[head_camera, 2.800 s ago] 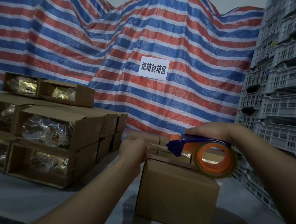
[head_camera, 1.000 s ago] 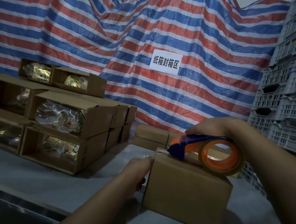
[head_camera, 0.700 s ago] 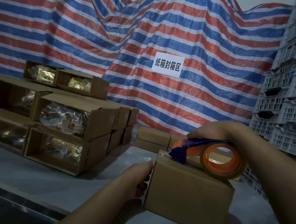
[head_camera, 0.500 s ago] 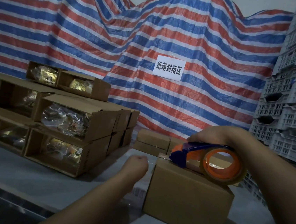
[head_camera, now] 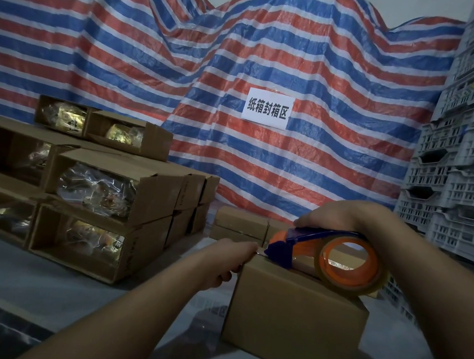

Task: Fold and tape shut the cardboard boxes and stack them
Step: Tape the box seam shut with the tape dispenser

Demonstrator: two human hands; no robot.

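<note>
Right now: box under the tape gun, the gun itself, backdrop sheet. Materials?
Box: matte brown cardboard, creased edges. Tape gun: likely moulded plastic, blue frame, orange hub, glossy clear tape roll. Backdrop sheet: looks like woven plastic tarpaulin, striped red, blue and white, with crinkled folds.

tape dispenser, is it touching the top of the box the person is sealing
Touching. The head view shows the tape dispenser resting on the top of the cardboard box, gripped from above by the right hand.

tarp (head_camera: 272, 51): red, blue, white stripes | boxes (head_camera: 294, 317): brown | tape dispenser (head_camera: 324, 251): blue, orange | crates (head_camera: 464, 174): pale grey
</note>
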